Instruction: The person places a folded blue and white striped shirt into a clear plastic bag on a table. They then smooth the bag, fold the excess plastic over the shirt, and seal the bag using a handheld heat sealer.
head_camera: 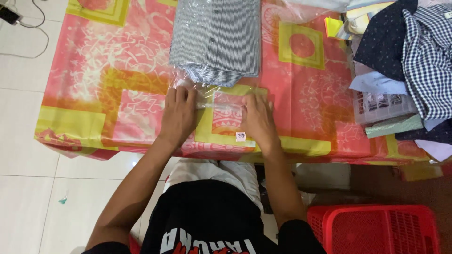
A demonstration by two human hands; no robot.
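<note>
1. One folded grey checked shirt point(215, 40) lies in one clear plastic bag point(226, 101) on the tabletop point(94, 94).
2. Two hands: left hand point(178, 114) and right hand point(256, 120) press flat on the bag's open end, fingers together.
3. One red basket point(376, 229) stands on the floor.

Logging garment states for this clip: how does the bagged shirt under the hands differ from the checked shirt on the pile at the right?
The grey fine-checked shirt is folded flat inside a clear plastic bag; the navy-and-white checked shirt lies loose and rumpled, unbagged. The grey one lies alone on the patterned tablecloth, with the left hand and right hand pressing its bag's open end; the navy one tops a clothes heap, untouched. Both are checked.
</note>
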